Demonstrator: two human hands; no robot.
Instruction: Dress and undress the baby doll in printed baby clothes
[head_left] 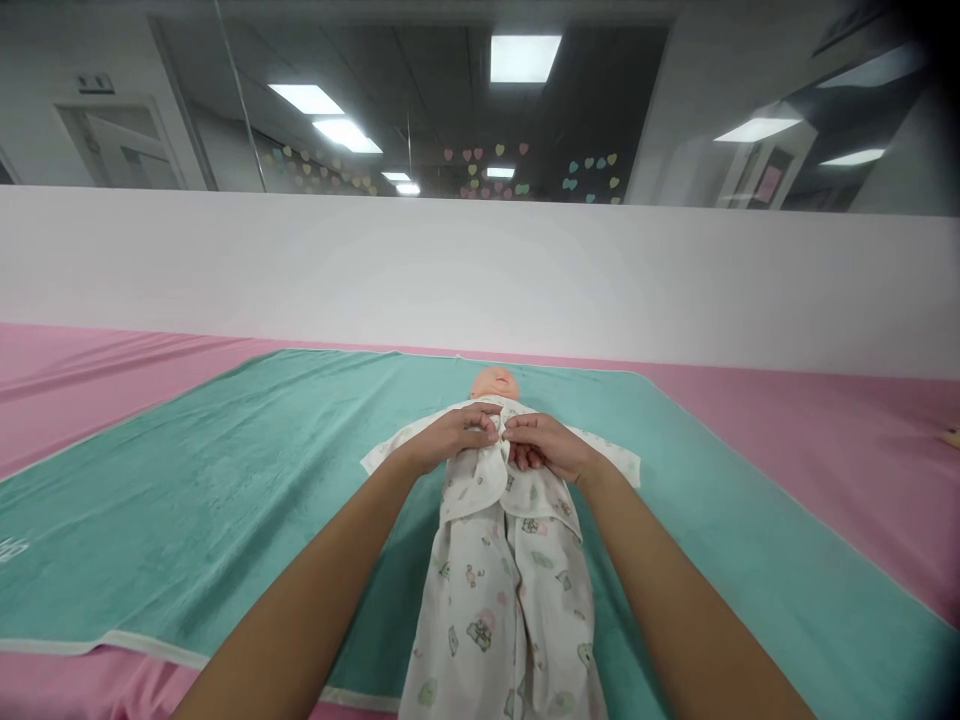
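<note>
From where I stand, the doll (495,383) lies on its back in the middle of the teal blanket (187,500), its head at the far end and the legs of its printed trousers (480,610) running toward the person, so its long axis points almost straight from near to far. The printed jacket (480,485) has its sleeves out to left and right, and its front opening follows that same line, passing right between the two hands. The left hand (454,433) comes in from the left and the right hand (551,445) from the right, fingertips nearly meeting over the chest; neither looks clearly nearer to the opening. Each seems to pinch an edge of the jacket front between thumb and fingers, though I can't make out any fastener there. Below the hands, the front edges part toward the hem. Pink cloth (825,450) borders the blanket.
</note>
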